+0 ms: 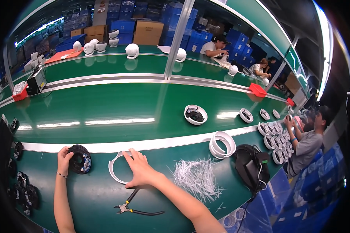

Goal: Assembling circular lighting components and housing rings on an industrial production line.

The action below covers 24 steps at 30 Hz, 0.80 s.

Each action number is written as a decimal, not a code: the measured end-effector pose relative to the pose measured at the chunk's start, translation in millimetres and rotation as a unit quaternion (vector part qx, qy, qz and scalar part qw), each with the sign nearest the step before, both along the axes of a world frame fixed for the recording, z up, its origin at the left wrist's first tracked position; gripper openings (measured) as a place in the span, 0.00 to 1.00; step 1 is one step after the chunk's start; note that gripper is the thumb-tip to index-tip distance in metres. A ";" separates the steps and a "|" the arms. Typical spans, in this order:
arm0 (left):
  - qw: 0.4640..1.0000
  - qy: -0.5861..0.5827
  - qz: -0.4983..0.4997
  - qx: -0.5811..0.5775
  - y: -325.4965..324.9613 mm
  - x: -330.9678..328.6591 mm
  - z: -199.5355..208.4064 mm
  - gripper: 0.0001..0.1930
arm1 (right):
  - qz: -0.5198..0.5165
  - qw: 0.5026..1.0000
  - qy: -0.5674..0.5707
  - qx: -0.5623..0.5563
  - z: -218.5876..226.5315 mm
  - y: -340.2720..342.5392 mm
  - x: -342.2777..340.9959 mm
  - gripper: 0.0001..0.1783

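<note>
My left hand (pixel 64 160) is closed on the rim of a black round part (pixel 76 149), holding it tilted above the green bench. A small circuit board and wires sit along its right side. To the right, my right hand (pixel 141 167) is wrapped over the right side of a white plastic ring (pixel 112 167), with the thumb low and the fingers at the top. Just below that hand lies a pair of side cutters (pixel 125 207), jaws to the left and dark handles spread. A heap of thin white strips (pixel 196 178) lies right of my right forearm.
Stacked white rings (pixel 222 144) and a black device with a cable (pixel 248 165) stand to the right. Several black round parts (pixel 23 186) crowd the left edge. A conveyor carries a white housing (pixel 195 115). A co-worker (pixel 305 136) stands beyond rows of rings at far right.
</note>
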State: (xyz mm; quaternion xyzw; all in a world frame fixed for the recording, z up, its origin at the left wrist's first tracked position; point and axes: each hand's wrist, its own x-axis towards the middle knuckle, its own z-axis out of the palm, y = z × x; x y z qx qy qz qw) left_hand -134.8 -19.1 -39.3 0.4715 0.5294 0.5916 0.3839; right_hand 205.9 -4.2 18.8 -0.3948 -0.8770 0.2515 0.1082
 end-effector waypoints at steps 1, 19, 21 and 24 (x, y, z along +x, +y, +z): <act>1.000 0.005 0.005 -0.002 -0.4 -0.7 -0.3 0.06 | 0.003 1.000 0.001 0.000 0.6 -0.2 -0.6 0.61; 0.999 -0.019 0.034 -0.030 -7.0 -2.2 7.5 0.09 | 0.073 0.963 0.113 0.234 67.8 73.2 -5.2 0.67; 0.999 -0.044 0.021 -0.017 -3.5 5.4 12.4 0.09 | 0.008 0.980 0.008 0.200 127.4 112.9 -27.5 0.70; 0.998 -0.063 0.011 -0.009 3.5 6.6 5.5 0.08 | -0.011 0.964 -0.110 0.241 157.4 153.6 -63.4 0.70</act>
